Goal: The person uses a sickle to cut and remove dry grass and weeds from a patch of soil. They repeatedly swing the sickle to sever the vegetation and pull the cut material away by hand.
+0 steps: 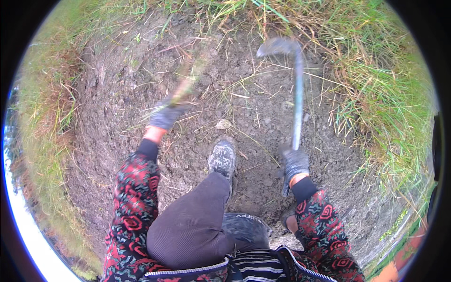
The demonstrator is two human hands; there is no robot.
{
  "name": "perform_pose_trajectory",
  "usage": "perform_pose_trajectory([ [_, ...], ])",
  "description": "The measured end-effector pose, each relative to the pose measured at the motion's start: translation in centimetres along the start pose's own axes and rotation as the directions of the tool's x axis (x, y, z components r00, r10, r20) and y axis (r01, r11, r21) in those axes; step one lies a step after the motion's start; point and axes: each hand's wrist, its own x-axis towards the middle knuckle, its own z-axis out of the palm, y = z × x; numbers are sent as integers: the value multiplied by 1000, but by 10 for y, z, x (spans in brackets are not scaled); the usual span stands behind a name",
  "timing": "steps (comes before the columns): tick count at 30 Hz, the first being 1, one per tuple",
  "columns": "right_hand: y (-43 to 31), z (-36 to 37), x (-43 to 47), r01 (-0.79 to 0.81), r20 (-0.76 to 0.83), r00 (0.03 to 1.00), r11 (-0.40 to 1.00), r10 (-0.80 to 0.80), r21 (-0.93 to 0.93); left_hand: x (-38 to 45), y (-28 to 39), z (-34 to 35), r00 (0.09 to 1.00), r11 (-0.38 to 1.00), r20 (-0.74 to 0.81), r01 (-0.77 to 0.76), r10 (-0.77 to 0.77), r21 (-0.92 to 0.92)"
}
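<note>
My left hand (165, 114), in a grey work glove, is closed around a blurred tuft of grass stems (186, 84) that points up and away over bare soil. My right hand (295, 164), gloved too, grips the lower handle of a hooked-blade hand tool (298, 95). Its straight metal shaft runs away from me, and the blurred blade bends left at the far end, near the grass edge. Whether it is a hoe or a sickle I cannot tell. The handle's butt sticks out below my fist.
Bare brown soil (253, 102) with loose straw lies before me. Tall grass (377, 81) borders it on the right, the far side and the left. My muddy boot (222, 158) stands in the middle, behind a small pale clod (223, 124). An orange-red object (405, 252) sits at the lower right.
</note>
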Motion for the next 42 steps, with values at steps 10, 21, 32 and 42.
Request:
perform_pose_trajectory([
  [10,30,-5,-66,-374,-2,925,913,379,-161,137,98,142,982,918,187,-76,2,389],
  [21,-4,-5,-26,-306,-15,952,949,306,-76,-15,-19,73,899,850,60,385,-433,360],
  [32,-15,20,-44,-336,97,936,941,338,-35,-3,-19,67,476,404,-556,878,-681,257],
  [42,-20,30,-15,-329,94,940,944,328,1,44,11,91,680,609,-32,675,-732,417],
])
